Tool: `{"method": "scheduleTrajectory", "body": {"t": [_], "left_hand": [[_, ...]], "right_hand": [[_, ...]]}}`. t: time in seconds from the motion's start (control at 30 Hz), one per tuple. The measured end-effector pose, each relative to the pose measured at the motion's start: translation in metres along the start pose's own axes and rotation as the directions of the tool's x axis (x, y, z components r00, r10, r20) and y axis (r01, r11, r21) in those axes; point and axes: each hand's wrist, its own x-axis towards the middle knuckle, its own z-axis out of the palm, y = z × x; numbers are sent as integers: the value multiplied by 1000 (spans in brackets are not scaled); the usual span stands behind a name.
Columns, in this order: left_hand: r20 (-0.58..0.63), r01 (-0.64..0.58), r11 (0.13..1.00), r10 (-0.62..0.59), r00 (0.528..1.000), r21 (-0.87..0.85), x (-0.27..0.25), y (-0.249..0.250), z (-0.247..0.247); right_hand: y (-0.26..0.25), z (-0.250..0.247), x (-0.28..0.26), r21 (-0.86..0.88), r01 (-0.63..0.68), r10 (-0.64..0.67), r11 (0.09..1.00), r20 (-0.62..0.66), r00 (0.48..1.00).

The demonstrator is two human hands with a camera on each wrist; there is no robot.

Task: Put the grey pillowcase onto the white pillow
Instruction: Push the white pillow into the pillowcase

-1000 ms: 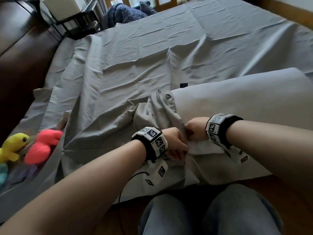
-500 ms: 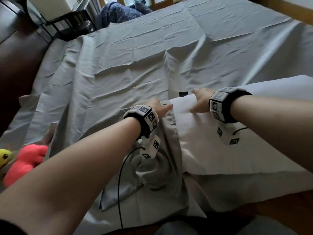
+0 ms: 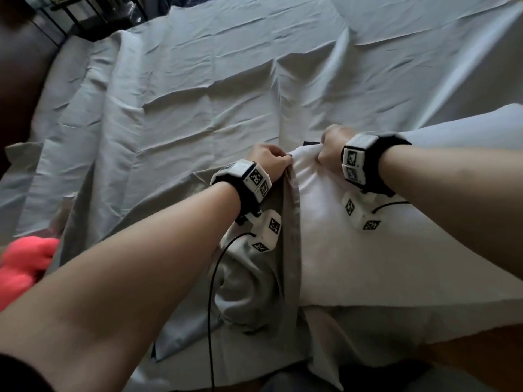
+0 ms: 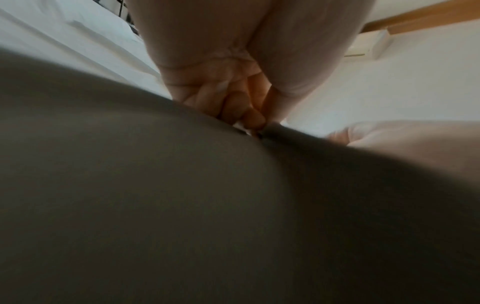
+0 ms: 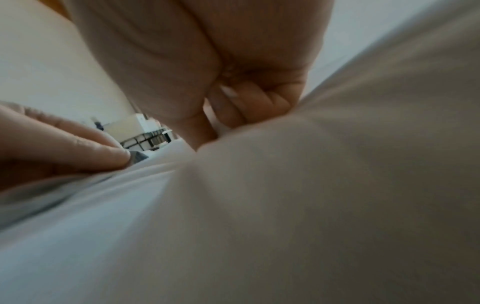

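Observation:
The white pillow [image 3: 368, 264] lies across the bed's near edge, running off to the right. The grey pillowcase [image 3: 254, 284] is bunched at the pillow's left end, its hem running up to the far corner. My left hand [image 3: 271, 162] grips the pillowcase hem [image 4: 182, 185] at that corner, fingers curled. My right hand [image 3: 329, 145] clutches the pillow's far left corner [image 5: 285, 185] in a fist, right beside the left hand. The pillowcase covers only the left end of the pillow.
A creased grey bedsheet [image 3: 198, 94] covers the bed. A pink plush toy [image 3: 22, 267] lies at the left edge. A dark headboard [image 3: 17, 80] and a black metal frame [image 3: 79, 15] stand at far left. My knees are at the bottom.
Both hands went from the pillow's near edge to its far left corner. Half a second ago their fingers lay flat there; now both are curled, gripping fabric.

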Motion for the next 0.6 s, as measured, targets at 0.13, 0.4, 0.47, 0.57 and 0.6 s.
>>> {"method": "scheduleTrajectory", "body": {"t": [0.13, 0.4, 0.47, 0.57, 0.6], "left_hand": [[-98, -99, 987, 87, 991, -126, -18, 37, -38], [-287, -305, 898, 216, 933, -318, -66, 105, -114], [-266, -257, 937, 192, 945, -238, -82, 90, -117], [-120, -52, 990, 36, 992, -130, -106, 47, -102], [-45, 7, 997, -10, 999, -80, -116, 33, -93]], "right_hand": [[-18, -47, -20, 166, 61, -23, 984, -222, 975], [-53, -122, -101, 190, 493, -251, 849, -677, 692], [-56, -105, -119, 167, 551, -334, 817, -642, 690], [-50, -51, -140, 158, 554, -408, 818, -521, 750], [-47, -34, -149, 124, 519, -422, 845, -440, 792]]}}
